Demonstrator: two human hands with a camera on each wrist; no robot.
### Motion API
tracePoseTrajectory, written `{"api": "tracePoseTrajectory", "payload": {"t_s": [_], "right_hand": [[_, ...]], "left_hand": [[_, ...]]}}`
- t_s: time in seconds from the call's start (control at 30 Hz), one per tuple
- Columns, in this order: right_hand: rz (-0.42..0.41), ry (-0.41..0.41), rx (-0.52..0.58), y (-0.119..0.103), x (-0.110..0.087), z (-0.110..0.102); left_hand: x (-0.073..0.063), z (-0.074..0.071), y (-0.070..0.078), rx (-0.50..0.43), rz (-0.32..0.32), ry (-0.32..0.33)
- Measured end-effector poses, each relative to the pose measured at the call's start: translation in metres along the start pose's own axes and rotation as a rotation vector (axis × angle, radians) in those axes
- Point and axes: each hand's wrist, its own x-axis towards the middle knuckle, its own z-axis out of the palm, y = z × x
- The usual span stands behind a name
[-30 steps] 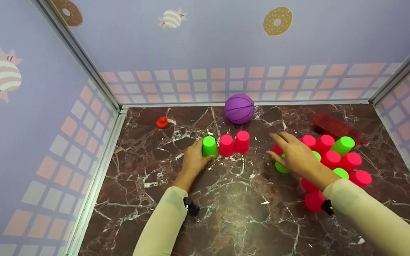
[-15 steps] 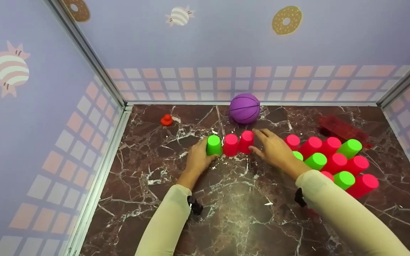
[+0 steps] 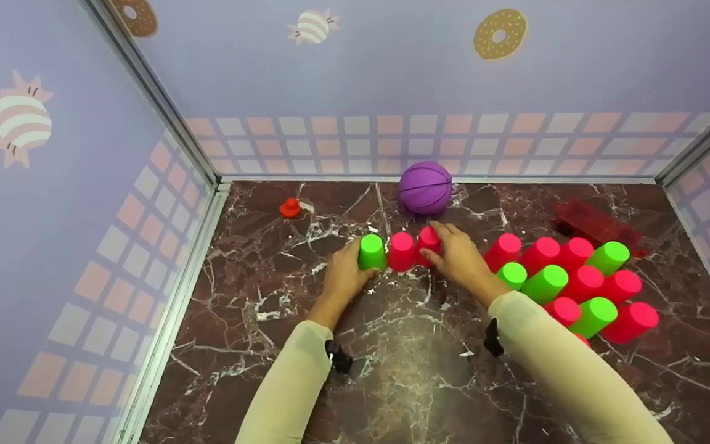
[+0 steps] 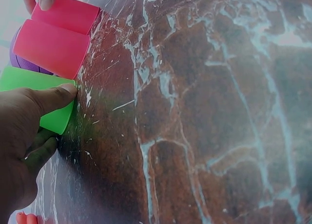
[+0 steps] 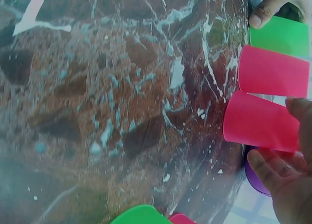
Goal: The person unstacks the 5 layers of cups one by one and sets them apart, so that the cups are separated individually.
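Observation:
Three upside-down cups stand in a short row mid-table: a green cup [image 3: 371, 251], a middle pink cup [image 3: 400, 251] and a right-hand pink cup [image 3: 428, 248]. My left hand [image 3: 342, 274] grips the green cup from its left side, thumb across the front in the left wrist view. From the right, my right hand [image 3: 461, 256] holds the right-hand pink cup between thumb and fingers, covering part of it in the head view. The right wrist view shows that pink cup [image 5: 261, 121] close to the middle pink cup [image 5: 274, 70].
Several upside-down pink and green cups [image 3: 546, 283] cluster on the right, partly behind my right forearm. A purple ball [image 3: 426, 188] sits by the back wall. A small orange-red object [image 3: 290, 208] lies back left, a translucent red object [image 3: 596, 223] back right.
My right hand has moved left from the cup cluster to the row and taken hold of its right-hand pink cup. My left hand stays on the green cup. The head view has shifted slightly.

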Motion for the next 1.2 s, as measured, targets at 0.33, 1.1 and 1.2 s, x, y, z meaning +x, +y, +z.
{"api": "tracePoseTrajectory", "payload": {"t_s": [0.33,1.1,1.2], "right_hand": [[0.022,-0.019,-0.007,0.001,0.001,-0.001],[-0.217,-0.070,-0.110,0.009,-0.073,-0.039],[-0.245,-0.068,-0.137,0.014,-0.087,-0.042]], "left_hand": [[0.001,0.001,0.001,0.009,-0.012,-0.005],[0.001,0.002,-0.002,0.003,-0.002,-0.007],[0.001,0.001,-0.003,0.000,-0.007,-0.015]]}}
